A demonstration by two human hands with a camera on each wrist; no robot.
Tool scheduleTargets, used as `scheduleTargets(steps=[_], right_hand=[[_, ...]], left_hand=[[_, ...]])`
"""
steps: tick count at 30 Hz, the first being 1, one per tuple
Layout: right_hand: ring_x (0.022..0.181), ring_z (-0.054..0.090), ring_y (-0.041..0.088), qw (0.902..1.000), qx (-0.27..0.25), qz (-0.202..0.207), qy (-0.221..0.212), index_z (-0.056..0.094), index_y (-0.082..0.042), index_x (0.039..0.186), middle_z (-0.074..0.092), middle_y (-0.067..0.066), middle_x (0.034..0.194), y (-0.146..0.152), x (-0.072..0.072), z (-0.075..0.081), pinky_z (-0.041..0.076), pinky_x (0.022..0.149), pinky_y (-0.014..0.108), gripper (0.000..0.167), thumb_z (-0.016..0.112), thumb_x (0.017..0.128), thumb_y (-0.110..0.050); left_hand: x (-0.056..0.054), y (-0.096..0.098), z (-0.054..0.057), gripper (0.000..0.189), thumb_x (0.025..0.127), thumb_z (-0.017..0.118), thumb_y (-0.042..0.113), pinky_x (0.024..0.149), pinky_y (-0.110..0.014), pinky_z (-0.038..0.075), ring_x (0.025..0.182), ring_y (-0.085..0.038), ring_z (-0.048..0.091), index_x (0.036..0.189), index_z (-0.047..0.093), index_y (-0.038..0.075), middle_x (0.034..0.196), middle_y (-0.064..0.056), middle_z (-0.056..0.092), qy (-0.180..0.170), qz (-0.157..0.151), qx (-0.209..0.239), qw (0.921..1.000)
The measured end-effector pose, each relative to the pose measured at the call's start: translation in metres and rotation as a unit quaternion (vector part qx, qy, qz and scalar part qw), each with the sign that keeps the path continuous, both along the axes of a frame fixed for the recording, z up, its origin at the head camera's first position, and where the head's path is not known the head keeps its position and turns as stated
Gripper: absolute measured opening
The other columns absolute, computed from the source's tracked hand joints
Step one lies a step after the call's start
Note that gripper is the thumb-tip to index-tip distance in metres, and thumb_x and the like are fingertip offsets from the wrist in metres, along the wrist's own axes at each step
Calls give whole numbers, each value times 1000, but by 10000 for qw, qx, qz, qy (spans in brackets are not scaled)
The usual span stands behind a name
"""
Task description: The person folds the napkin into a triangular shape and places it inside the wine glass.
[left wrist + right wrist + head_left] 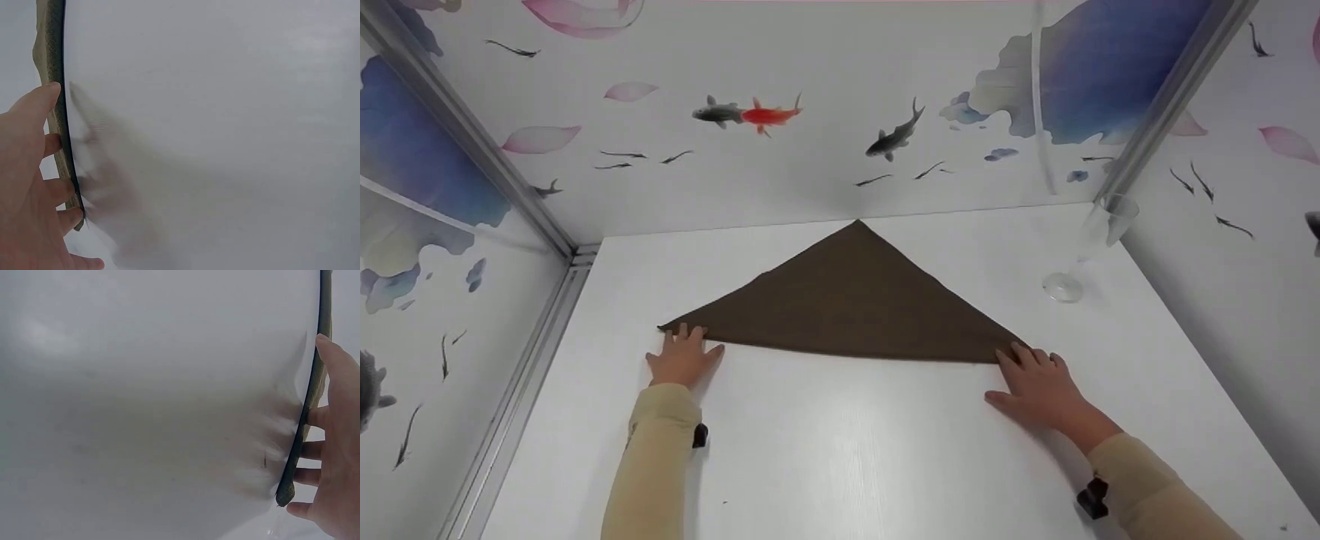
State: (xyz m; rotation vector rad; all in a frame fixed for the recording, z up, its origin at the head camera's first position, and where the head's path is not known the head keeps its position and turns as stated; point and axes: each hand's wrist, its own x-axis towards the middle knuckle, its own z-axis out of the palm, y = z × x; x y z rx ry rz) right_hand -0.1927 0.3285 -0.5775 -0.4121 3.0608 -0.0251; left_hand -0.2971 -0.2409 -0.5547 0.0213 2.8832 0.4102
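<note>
A brown cloth (855, 300), folded into a triangle, lies flat on the white table with its peak toward the back wall. My left hand (682, 360) has its fingers spread, and their tips touch the cloth near its left corner. On the opposite side, my right hand (1042, 386) rests its fingertips on the cloth by the right corner, thumb held out over the table. The left wrist view shows the cloth's edge (58, 50) running under the fingers. A similar edge (315, 382) passes beneath the fingertips in the right wrist view.
A clear stemmed glass (1063, 287) stands at the back right of the white table (840, 435). Printed panels with fish and petals form a back wall (825, 60) and two side walls. Metal frame posts (480, 127) mark the corners.
</note>
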Motion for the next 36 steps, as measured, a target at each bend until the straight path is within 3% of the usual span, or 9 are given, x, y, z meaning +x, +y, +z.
scheduleTargets(steps=[6,14,21,30,36], right_hand=[[120,42,46,9998,-69,166,86,51,1,137,44,28,135,-8,3,2,32,96,64,79,57,89,-62],[115,47,43,9992,-60,337,226,57,-2,134,50,25,127,-6,-3,7,34,95,62,67,61,91,-54],[114,51,39,9967,92,641,499,63,-4,124,56,19,121,-8,-15,21,32,97,65,52,66,90,-43],[120,48,42,9937,-631,915,-154,61,0,125,57,21,125,-13,-42,36,34,101,59,42,66,93,-27],[122,48,43,9907,-707,946,-678,59,2,128,53,24,131,-17,-59,41,38,100,56,43,62,95,-25]], left_hand=[[-2,-6,-4,67,97,52,47,98,-79,12,140,-55,9,149,38,7,156,-27,17,-8,118,6,9999],[-2,1,-9,69,97,51,48,99,-78,15,138,-56,13,148,39,4,153,-31,21,275,114,-447,9986],[1,31,-7,72,96,51,50,99,-76,19,137,-54,21,146,40,1,152,-31,25,382,-102,-572,9976],[12,81,3,71,95,54,52,100,-74,22,136,-54,25,146,42,4,150,-29,31,263,-470,-492,9973],[15,108,-1,67,95,55,52,101,-71,26,134,-53,30,142,48,5,147,-28,37,426,-432,-460,9971]])
